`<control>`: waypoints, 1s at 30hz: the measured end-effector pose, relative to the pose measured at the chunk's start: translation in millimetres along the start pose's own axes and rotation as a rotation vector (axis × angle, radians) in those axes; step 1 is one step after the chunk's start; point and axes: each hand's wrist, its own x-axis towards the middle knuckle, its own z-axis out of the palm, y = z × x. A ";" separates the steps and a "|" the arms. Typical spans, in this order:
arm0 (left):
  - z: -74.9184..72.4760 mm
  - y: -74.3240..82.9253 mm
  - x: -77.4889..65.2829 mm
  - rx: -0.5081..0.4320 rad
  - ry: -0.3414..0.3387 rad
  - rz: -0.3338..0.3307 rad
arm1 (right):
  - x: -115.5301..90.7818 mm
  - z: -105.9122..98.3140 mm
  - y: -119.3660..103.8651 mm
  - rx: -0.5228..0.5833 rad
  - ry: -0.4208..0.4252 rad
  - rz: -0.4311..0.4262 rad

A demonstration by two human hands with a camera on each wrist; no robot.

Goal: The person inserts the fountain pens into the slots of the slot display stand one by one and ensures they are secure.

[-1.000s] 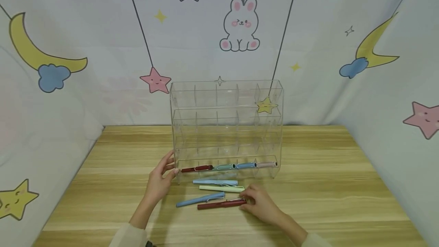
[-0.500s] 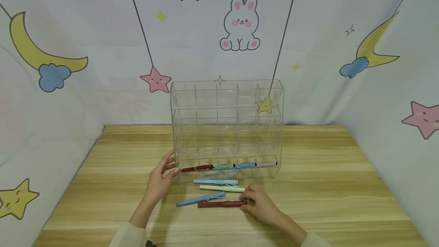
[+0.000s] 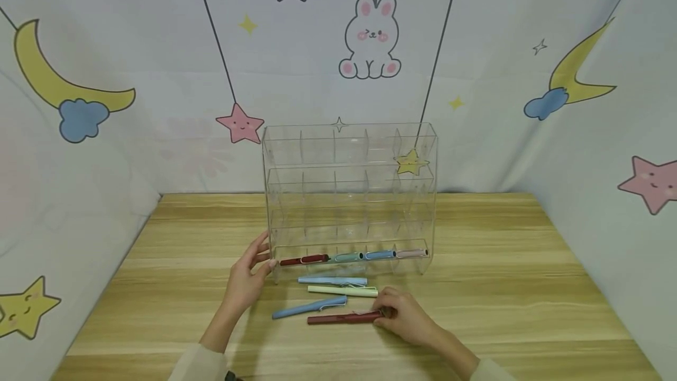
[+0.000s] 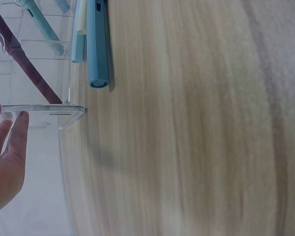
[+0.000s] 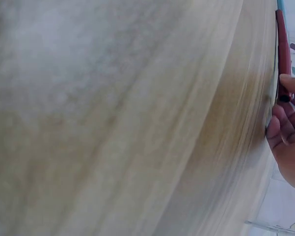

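Observation:
A clear acrylic pen rack (image 3: 349,193) stands on the wooden table, divided into several tiers of compartments. My left hand (image 3: 247,272) holds its left side panel low down, thumb at the front edge and fingers along the outer face, as the left wrist view (image 4: 10,162) shows. My right hand (image 3: 404,316) pinches the clip end of a dark red pen (image 3: 341,318) lying at the front of the loose pens. In the right wrist view the thumb lies on that red pen (image 5: 283,49). Beyond it lie a blue pen (image 3: 304,308), a pale green pen (image 3: 338,291) and a light blue pen (image 3: 328,280).
The rack's bottom tier holds a dark red pen (image 3: 301,260), a green pen (image 3: 346,257), a blue pen (image 3: 379,255) and a pinkish pen (image 3: 411,253). A white printed cloth (image 3: 296,75) hangs behind and at both sides of the table (image 3: 492,263).
My right hand has shifted slightly to the right, drawing the dark red pen a little the same way. My left hand stays on the rack, and the other pens lie as before.

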 end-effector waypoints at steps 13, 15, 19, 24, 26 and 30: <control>0.6 -0.8 0.1 -0.009 -0.003 0.004 | -8.5 -22.7 -2.3 0.160 0.006 -0.028; 0.3 -1.3 0.0 -0.013 -0.007 0.000 | -10.3 -30.0 -3.3 0.189 -0.003 -0.011; 0.1 -2.7 0.4 -0.016 -0.010 0.005 | -15.9 -47.4 -7.0 0.275 -0.021 0.063; -0.1 -2.4 0.3 -0.022 -0.011 0.000 | -22.3 -70.6 -7.9 0.412 -0.014 0.079; -0.1 -1.8 0.2 -0.023 -0.014 -0.009 | -25.2 -80.1 -7.2 0.430 0.005 0.046; 0.1 -0.7 0.4 -0.021 -0.012 -0.012 | -32.0 -99.9 -6.5 0.402 0.066 -0.019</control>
